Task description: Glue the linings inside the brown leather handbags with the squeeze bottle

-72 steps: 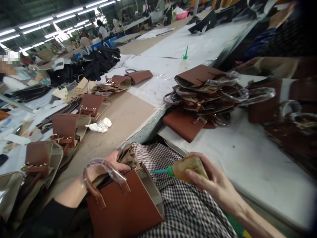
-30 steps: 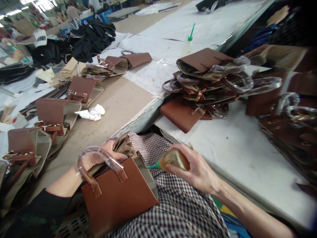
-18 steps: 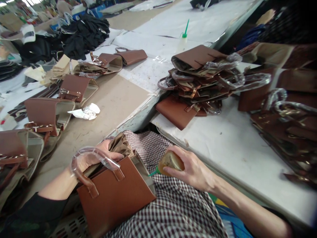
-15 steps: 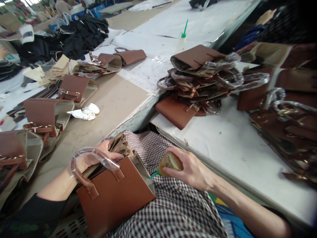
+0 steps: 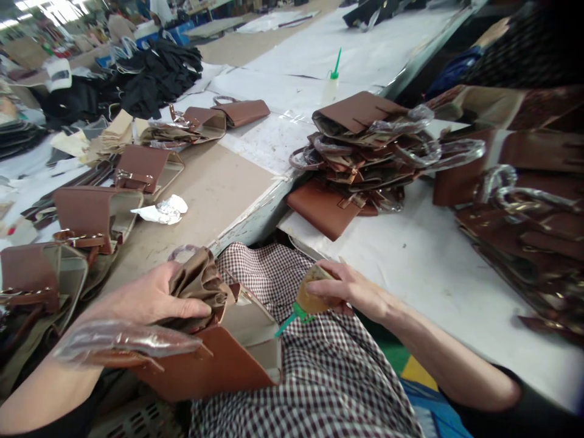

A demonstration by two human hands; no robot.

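The left hand [image 5: 168, 298] has its grip pinched on the bunched lining [image 5: 198, 280] of the brown bag [image 5: 214, 362]; the right hand [image 5: 349, 286] has its grip wrapped around an amber bottle [image 5: 310, 292]. Between the hands, on the checked cloth [image 5: 314, 377], the bag has just tipped, its front panel leaning flatter and its wrapped handle [image 5: 132, 340] dropping before the left wrist. That seems to give the green nozzle [image 5: 287, 322] better access: it points at the bag's open side, though contact is unclear. Beyond the bag, crumpled paper [image 5: 162, 210] lies on the bench [image 5: 237, 176].
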